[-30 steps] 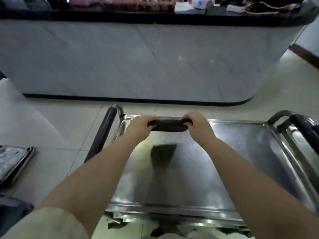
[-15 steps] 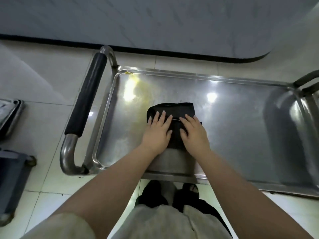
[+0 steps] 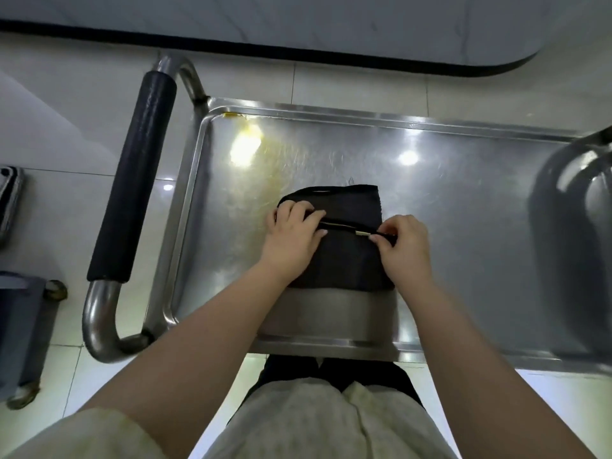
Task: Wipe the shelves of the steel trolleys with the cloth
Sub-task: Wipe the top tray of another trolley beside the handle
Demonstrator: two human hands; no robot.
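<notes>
Cloth [image 3: 344,260] lies on the trolley shelf [image 3: 440,193], left hand [image 3: 293,235] and right hand [image 3: 402,248] each pinching a raised fold [image 3: 342,224] across its middle. I fear the fold slips from the fingers — a bunched wad would skip the yellow smear [image 3: 270,173] beyond the left fingertips.

Open steel shelf [image 3: 457,233] right of cloth [image 3: 347,260]; padded handle [image 3: 135,193] at left.

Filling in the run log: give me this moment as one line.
cloth: lying on trolley shelf | left hand: grips cloth fold | right hand: pinches fold end | yellow smear: far-left corner
</notes>
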